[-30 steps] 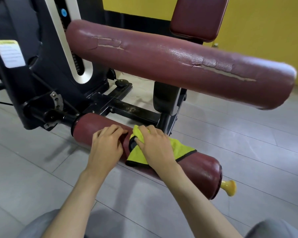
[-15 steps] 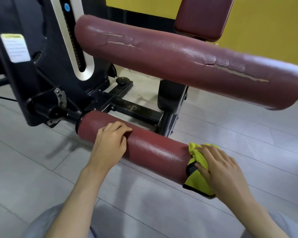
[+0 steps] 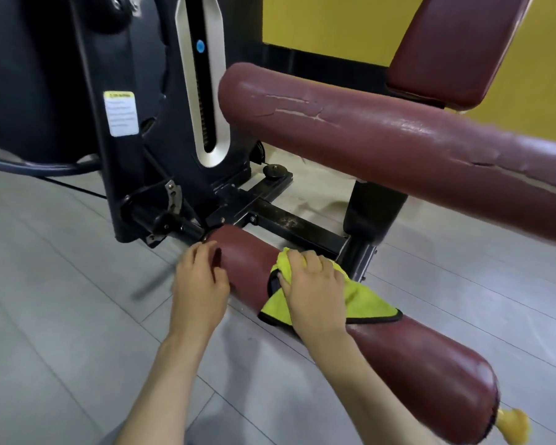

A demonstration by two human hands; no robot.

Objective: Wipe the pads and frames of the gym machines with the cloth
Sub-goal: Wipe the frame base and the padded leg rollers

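Note:
A dark red lower roller pad [image 3: 424, 374] runs low across the floor from the black machine frame [image 3: 296, 228] toward the lower right. My right hand [image 3: 312, 290] presses a yellow cloth [image 3: 366, 303] with a black hem onto the pad's upper half. My left hand [image 3: 199, 284] grips the pad's left end, fingers curled over it. Above hangs a longer upper roller pad [image 3: 398, 149] with cracked vinyl. A red seat pad [image 3: 456, 49] stands at the top right.
The black weight-stack housing [image 3: 135, 117] with a white slot and a warning sticker [image 3: 121, 113] fills the left. A yellow end cap [image 3: 511, 427] sticks out of the lower pad's right end. Grey tile floor [image 3: 61, 316] lies around; a yellow wall [image 3: 334, 24] is behind.
My right hand slid the cloth from the pad's right end back to near its left half. My left hand shifted to the pad's left end. The view moved closer and to the right.

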